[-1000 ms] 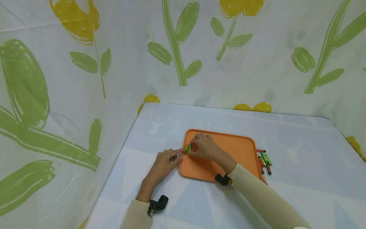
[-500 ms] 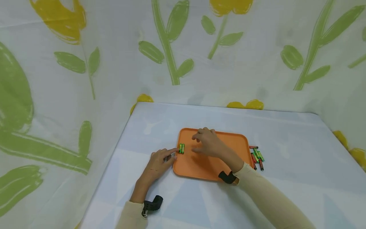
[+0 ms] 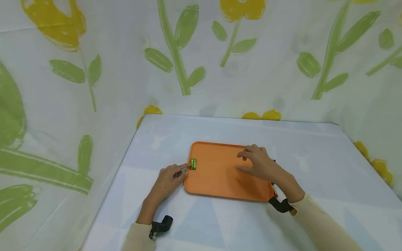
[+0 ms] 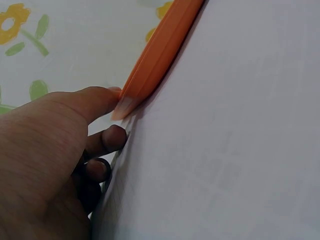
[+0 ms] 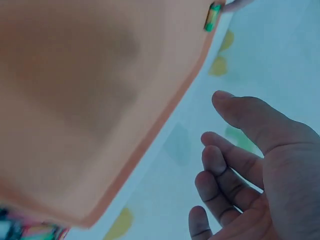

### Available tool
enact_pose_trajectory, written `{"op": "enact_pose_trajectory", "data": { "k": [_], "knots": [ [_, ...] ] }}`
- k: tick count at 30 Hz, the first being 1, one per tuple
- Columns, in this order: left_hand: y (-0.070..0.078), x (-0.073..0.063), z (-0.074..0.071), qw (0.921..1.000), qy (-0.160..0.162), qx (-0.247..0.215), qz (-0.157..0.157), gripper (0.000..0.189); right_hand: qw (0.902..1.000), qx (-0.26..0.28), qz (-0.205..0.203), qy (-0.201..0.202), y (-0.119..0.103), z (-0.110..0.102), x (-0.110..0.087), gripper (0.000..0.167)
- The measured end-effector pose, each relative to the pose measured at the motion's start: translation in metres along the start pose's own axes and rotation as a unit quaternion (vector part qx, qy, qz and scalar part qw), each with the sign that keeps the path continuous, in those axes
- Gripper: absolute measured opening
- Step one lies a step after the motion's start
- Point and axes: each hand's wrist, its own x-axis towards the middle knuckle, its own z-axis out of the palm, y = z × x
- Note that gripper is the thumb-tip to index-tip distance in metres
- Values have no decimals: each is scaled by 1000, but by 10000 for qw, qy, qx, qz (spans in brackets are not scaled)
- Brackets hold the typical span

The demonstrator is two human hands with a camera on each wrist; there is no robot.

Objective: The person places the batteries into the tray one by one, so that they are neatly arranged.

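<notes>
Two green batteries lie side by side at the left end of an orange tray. My left hand rests at the tray's left rim, its index fingertip right next to the batteries. In the left wrist view, a digit of that hand touches the tray's rim. Over the right half of the tray hovers my right hand, fingers loosely bent and apart, nothing between them. The right wrist view shows this hand empty too, with a green battery far off near the rim.
More batteries lie beside the tray's right edge, mostly hidden behind the right hand and forearm. They appear blurred as a colourful pile in the right wrist view. A patterned cloth covers the table, and a flower-printed curtain surrounds it.
My right hand has let go of the second green battery beside the first and moved right across the tray. The left hand stays at the rim. The head view has shifted slightly.
</notes>
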Motion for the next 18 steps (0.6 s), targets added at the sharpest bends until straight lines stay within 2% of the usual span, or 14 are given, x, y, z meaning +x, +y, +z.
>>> {"op": "enact_pose_trajectory", "data": {
  "k": [5,13,18],
  "knots": [
    [-2,-2,-1,9998,129,-75,96,33,9998,47,193,-24,22,-13,-20,34],
    [2,-1,-2,9999,-66,-90,-42,35,9981,-200,579,19,57,-22,-50,32],
    [4,-1,-1,9999,-53,-109,-51,34,9949,-247,954,-207,75,-23,-62,33]
  ]
}}
